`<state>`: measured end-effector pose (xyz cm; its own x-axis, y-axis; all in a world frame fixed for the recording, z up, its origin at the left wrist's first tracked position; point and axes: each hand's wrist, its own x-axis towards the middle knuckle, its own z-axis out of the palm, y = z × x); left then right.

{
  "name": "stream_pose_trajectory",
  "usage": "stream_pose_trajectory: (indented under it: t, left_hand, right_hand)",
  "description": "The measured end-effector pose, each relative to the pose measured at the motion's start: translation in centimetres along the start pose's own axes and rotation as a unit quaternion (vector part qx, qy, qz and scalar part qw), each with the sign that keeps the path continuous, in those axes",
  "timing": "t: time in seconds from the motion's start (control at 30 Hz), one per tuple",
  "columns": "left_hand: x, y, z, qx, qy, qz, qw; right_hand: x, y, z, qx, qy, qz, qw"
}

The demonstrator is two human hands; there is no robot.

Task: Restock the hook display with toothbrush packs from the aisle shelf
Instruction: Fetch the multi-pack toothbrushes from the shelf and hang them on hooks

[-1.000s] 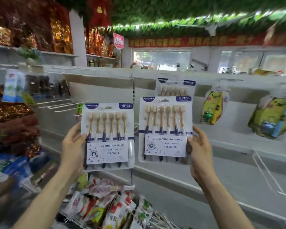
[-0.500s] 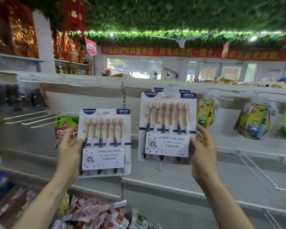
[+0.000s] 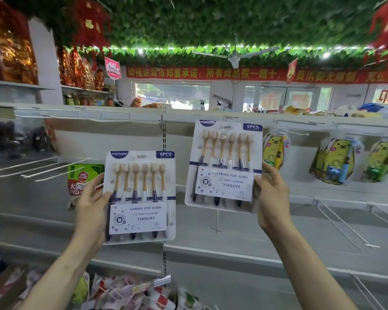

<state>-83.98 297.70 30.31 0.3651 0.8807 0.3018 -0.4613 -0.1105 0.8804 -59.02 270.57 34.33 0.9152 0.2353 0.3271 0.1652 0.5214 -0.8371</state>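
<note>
At centre, two packs are held upright. The left pack [image 3: 141, 198] is pinched at its left edge by the left hand [image 3: 92, 203], thumb on the front. The right pack [image 3: 224, 164] is held higher, its top near the upper rail [image 3: 305, 122], and is pinched at its right edge by the right hand [image 3: 272, 198]. Yellow packs [image 3: 333, 159] are hung further right; wire hooks [image 3: 43, 170] are seen at left.

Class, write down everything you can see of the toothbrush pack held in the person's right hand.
The right-hand toothbrush pack is a flat white card under clear plastic, holding six brushes with tan heads, orange necks and navy or white handles. It reads 6PCS, CARING FOR GUMS, YIKOJIFE. It is raised, slightly tilted, against the upper shelf rail; the right hand grips its right edge.
</note>
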Motion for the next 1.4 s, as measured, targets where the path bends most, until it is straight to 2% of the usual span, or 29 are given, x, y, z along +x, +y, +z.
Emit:
stream_pose_trajectory:
  t: [0.3,0.73,0.8,0.87,0.93,1.0,1.07,1.13,1.23,1.4]
  left_hand:
    - [0.3,0.8,0.1,0.025,0.010,0.018,0.999]
    - [0.4,1.1,1.8,0.035,0.012,0.015,0.999]
    - [0.5,0.8,2.1,0.031,0.009,0.018,0.999]
    - [0.6,0.6,2.5,0.022,0.004,0.017,1.000]
    - [0.7,0.5,3.1,0.011,-0.002,0.013,1.000]
    - [0.6,0.6,4.1,-0.001,-0.016,0.011,1.000]
    - [0.5,0.8,5.4,-0.007,-0.031,0.010,0.999]
    - [0.4,1.0,6.9,-0.012,-0.046,0.006,0.999]
    - [0.1,1.6,9.4,-0.025,-0.080,-0.002,0.997]
    - [-1.1,1.6,13.2,-0.044,-0.129,-0.007,0.991]
  right_hand:
    - [4.4,1.6,1.5,-0.084,0.020,0.007,0.996]
    - [9.7,4.0,1.3,-0.227,0.047,0.100,0.968]
    - [9.0,3.9,1.1,-0.283,0.096,0.073,0.951]
    - [7.7,3.7,0.9,-0.346,0.138,0.007,0.928]
    - [6.3,3.4,1.3,-0.319,0.099,-0.031,0.942]
    - [4.7,3.4,2.1,-0.250,-0.009,-0.025,0.968]
    - [3.4,3.0,2.9,-0.216,-0.103,-0.012,0.971]
    - [2.6,2.4,3.7,-0.193,-0.155,0.002,0.969]
    - [1.8,1.3,4.3,-0.167,-0.184,-0.002,0.969]
    - [1.6,0.0,2.7,-0.163,-0.129,-0.092,0.974]
